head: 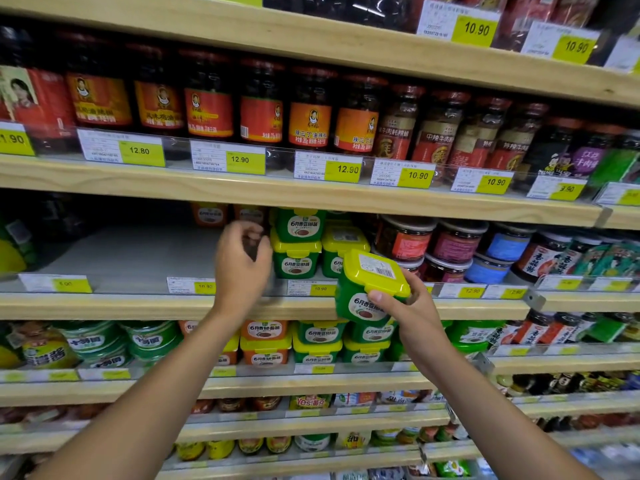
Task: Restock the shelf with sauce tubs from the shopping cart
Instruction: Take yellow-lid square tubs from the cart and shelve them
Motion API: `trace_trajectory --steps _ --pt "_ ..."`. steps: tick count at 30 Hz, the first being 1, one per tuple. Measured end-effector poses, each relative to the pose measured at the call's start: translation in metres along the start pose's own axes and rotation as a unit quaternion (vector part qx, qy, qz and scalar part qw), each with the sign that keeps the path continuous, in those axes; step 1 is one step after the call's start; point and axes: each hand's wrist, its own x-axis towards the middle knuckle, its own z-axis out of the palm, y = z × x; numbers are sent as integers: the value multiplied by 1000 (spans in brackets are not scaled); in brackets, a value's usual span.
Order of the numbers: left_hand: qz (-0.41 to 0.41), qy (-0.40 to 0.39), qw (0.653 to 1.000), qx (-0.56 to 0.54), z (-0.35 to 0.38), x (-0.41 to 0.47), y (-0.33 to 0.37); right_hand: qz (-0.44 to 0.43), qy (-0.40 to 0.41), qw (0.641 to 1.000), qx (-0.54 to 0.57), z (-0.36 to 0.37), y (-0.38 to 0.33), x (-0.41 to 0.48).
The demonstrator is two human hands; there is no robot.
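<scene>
My right hand (410,308) grips a green sauce tub with a yellow lid (367,289), tilted, in front of the middle shelf's edge (138,304). On that shelf stand stacked green tubs of the same kind (296,245), with another stack (341,242) to their right and orange tubs (209,213) at the back. My left hand (240,265) is raised just left of the green stacks, blurred, with its fingers loosely curled and nothing visible in it. The shopping cart is out of view.
The shelf floor (138,251) left of the stacks is bare. Round jars (450,244) stand right of the tubs. Above is a row of red-labelled chili jars (207,109). Below sit more green and orange tubs (266,344) and green jars (152,337).
</scene>
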Motion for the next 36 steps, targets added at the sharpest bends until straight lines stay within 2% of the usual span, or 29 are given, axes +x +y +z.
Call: trace_trajectory --steps 1,5,7,9,13,17,22,30,36 --pt "21 -23 1000 0 2 -9 7 -3 8 1000 -3 2 -1 2" --pt "16 -244 969 -20 19 -44 35 -22 40 999 -19 13 -10 15" --pt "-6 -275 960 -44 29 -55 39 -39 50 998 -31 18 -15 22" --pt "-25 -255 965 -52 37 -59 42 -53 53 997 -34 22 -17 28" --pt "-33 -164 984 -52 48 -58 48 -80 51 993 -67 28 -17 35" --pt "-45 -139 986 -80 58 -56 49 -145 32 967 -208 28 -30 38" --pt "-54 -124 986 -96 66 -49 46 -203 20 926 -317 20 -32 50" --pt "-73 -122 984 -110 81 -41 45 -206 73 933 -286 33 -20 60" --pt "-50 -145 987 -46 81 -42 44 -200 139 939 -241 43 -13 66"
